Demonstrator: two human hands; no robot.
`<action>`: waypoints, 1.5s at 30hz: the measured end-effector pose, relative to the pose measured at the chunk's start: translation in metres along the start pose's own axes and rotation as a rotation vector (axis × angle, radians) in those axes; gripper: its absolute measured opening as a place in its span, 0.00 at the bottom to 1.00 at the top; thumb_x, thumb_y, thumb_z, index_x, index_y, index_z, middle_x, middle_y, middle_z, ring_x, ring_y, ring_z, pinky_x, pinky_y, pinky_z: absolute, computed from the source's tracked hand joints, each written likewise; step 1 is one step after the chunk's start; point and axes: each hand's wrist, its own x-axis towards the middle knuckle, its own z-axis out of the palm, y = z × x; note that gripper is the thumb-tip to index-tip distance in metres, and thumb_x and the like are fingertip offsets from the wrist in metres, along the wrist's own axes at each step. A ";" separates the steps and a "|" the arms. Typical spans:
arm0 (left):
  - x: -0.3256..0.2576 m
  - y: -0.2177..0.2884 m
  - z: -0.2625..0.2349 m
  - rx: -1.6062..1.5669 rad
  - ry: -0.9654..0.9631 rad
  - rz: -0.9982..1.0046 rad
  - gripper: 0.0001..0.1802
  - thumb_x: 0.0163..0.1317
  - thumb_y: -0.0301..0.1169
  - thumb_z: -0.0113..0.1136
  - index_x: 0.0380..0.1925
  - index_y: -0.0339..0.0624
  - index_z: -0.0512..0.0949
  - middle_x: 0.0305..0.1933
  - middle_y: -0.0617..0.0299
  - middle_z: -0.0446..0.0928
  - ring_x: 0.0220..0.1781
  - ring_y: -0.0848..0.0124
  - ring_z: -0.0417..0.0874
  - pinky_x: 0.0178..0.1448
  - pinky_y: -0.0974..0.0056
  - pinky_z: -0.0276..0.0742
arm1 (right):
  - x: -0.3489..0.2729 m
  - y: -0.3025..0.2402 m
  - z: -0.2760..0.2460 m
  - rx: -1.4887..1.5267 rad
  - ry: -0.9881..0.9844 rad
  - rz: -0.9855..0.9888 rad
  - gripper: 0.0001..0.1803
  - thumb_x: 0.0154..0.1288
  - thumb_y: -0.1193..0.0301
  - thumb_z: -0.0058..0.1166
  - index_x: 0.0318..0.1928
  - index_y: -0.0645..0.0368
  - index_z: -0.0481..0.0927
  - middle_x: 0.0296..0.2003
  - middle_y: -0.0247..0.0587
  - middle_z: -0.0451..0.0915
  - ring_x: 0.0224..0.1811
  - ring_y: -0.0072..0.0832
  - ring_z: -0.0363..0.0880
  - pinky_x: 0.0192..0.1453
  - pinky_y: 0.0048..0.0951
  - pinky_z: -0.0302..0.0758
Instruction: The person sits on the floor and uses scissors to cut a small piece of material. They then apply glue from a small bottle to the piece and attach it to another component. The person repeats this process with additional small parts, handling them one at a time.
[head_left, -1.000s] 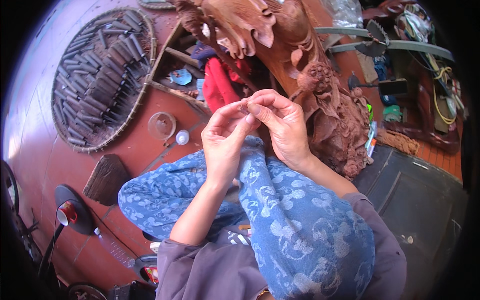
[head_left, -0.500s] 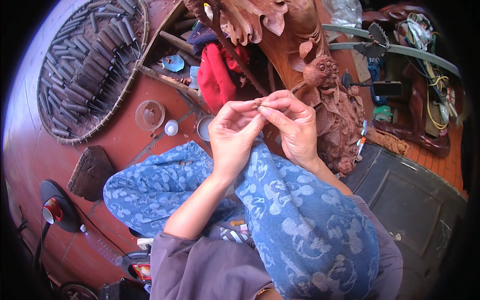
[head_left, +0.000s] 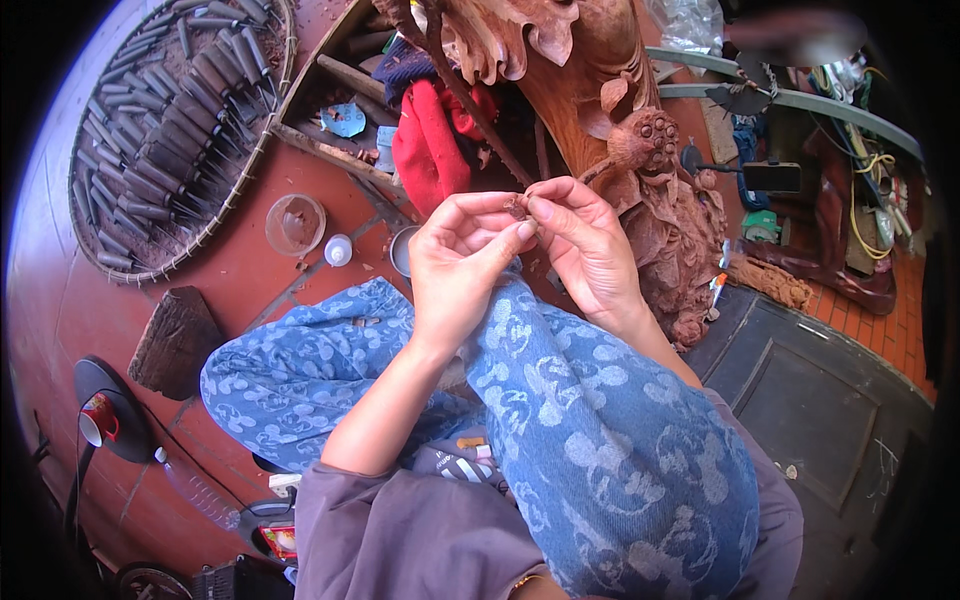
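Observation:
Over my raised knee in blue patterned trousers (head_left: 590,400), both hands meet at the fingertips. My left hand (head_left: 458,265) pinches a small brown piece (head_left: 517,207), perhaps a wood scrap; it is too small to name for sure. The thumb and forefinger of my right hand (head_left: 590,245) close on the same piece from the other side. Just beyond my fingers rises a large brown wood carving (head_left: 690,260), with a carved seed pod (head_left: 640,140) and leaf shapes. A red cloth (head_left: 430,150) hangs behind my left hand.
At the upper left, a round woven tray (head_left: 155,276) holds many dark-handled carving tools (head_left: 180,140). A clear plastic tub (head_left: 296,226), a small white bottle (head_left: 338,250) and a wood block (head_left: 176,343) sit on the red tiles. A dark panel (head_left: 800,410) lies at right.
Both hands keep their pinch, and the small brown piece shows more between the fingertips. My right hand has turned slightly. A blurred dark shape has come in at the upper right.

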 end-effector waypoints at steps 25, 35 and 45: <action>0.000 -0.006 -0.006 -0.011 -0.037 -0.083 0.12 0.55 0.18 0.61 0.40 0.30 0.73 0.36 0.54 0.80 0.37 0.72 0.82 0.44 0.70 0.80 | 0.005 0.004 0.001 -0.030 0.063 -0.051 0.06 0.61 0.77 0.55 0.38 0.60 0.74 0.32 0.33 0.77 0.34 0.15 0.76 0.38 0.16 0.73; 0.000 -0.007 -0.012 -0.041 -0.013 -0.052 0.12 0.55 0.19 0.61 0.40 0.31 0.74 0.34 0.55 0.80 0.35 0.71 0.83 0.43 0.69 0.81 | 0.009 0.017 0.007 -0.351 0.051 -0.198 0.06 0.63 0.77 0.54 0.40 0.61 0.73 0.34 0.32 0.76 0.36 0.15 0.75 0.40 0.15 0.72; -0.029 0.012 -0.065 0.077 0.182 -0.031 0.14 0.55 0.21 0.62 0.42 0.31 0.73 0.36 0.55 0.79 0.36 0.69 0.83 0.44 0.68 0.81 | 0.055 0.019 0.051 -0.684 -0.176 -0.419 0.06 0.64 0.75 0.52 0.33 0.66 0.78 0.31 0.35 0.78 0.33 0.17 0.76 0.39 0.18 0.72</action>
